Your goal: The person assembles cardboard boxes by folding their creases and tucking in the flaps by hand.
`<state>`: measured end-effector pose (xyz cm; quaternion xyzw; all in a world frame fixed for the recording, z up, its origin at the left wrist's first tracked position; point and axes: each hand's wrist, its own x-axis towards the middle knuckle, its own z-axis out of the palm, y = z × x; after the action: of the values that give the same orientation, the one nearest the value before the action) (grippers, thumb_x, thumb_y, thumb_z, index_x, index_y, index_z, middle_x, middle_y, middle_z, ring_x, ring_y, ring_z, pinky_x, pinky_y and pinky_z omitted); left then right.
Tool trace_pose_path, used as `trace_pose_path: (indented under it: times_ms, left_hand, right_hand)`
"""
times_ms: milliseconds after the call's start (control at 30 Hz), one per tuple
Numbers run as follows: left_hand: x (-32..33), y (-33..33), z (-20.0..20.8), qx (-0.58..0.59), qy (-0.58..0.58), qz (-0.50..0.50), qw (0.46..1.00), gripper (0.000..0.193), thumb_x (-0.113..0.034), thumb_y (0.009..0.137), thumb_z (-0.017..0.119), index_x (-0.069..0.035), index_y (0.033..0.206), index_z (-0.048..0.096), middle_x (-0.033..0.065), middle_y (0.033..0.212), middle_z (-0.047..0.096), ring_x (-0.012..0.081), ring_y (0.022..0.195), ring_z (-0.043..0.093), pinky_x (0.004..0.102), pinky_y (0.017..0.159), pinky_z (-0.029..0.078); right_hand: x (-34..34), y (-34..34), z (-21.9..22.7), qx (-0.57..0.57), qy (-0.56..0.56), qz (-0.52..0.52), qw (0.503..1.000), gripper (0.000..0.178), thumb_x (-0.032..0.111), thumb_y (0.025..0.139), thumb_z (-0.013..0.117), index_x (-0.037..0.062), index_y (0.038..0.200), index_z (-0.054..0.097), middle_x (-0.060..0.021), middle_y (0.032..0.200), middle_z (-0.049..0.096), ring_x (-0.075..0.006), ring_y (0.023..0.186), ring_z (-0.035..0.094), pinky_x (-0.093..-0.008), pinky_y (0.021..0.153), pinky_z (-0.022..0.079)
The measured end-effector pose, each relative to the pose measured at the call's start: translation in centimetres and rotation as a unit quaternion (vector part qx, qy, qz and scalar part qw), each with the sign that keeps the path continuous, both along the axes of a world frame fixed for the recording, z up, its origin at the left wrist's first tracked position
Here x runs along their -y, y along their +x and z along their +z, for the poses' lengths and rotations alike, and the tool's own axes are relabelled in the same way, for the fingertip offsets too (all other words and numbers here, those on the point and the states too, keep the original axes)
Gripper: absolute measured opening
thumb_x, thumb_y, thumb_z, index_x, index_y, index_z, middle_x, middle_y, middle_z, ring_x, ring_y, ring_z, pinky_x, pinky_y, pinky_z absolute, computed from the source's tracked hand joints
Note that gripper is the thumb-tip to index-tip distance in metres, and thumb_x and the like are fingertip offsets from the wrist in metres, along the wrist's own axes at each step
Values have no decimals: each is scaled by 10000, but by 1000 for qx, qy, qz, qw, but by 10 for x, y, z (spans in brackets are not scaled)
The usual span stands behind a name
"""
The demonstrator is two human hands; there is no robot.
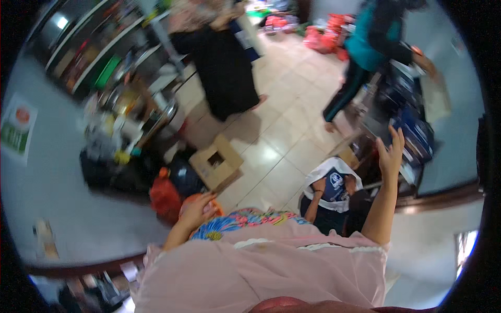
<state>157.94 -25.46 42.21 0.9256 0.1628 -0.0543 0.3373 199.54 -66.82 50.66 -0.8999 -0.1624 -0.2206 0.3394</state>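
Observation:
My right hand [392,156] is raised on the right with its fingers spread and nothing in it. Close beyond it are dark blue bags [415,135] stacked by the wall. Low on the left, my left hand [198,213] has its fingers stretched out over an orange item [216,206], perhaps a plastic bag; whether they touch cannot be made out. Just past that hand stands an open cardboard box [216,163]. Red [166,198] and black plastic bags [185,175] lie beside it. Floral cloth [250,221] shows in front of my body.
A person seated close on my right holds a white and dark blue bag [334,189]. Two others stand ahead, one in black [224,78], one in teal [365,44] reaching toward the bags. A cluttered table [143,117] and shelves [94,65] line the left wall. Red bags [326,36] lie far back.

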Motion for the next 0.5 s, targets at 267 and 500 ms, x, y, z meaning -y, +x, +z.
trace_pose_path:
  times_ms: [267,500]
  left_hand:
    - [10,-132,-28,32,-47,121,991,524,-347,852,607,-38,1264,514,199,1317,485,345,1216,466,405,1018,376]
    - [50,-286,-28,84,-15,316,945,472,-314,848,603,-18,1212,546,206,1214,559,358,1140,523,398,965,424]
  right_hand:
    - [-172,-164,-76,-307,140,349,874,487,31,827,650,32,1286,488,-129,1385,419,-233,1236,444,-359,960,416]
    - [-286,-338,-69,-271,-170,643,696,466,128,801,671,77,1243,536,-143,1377,414,-282,1256,424,-376,938,421]
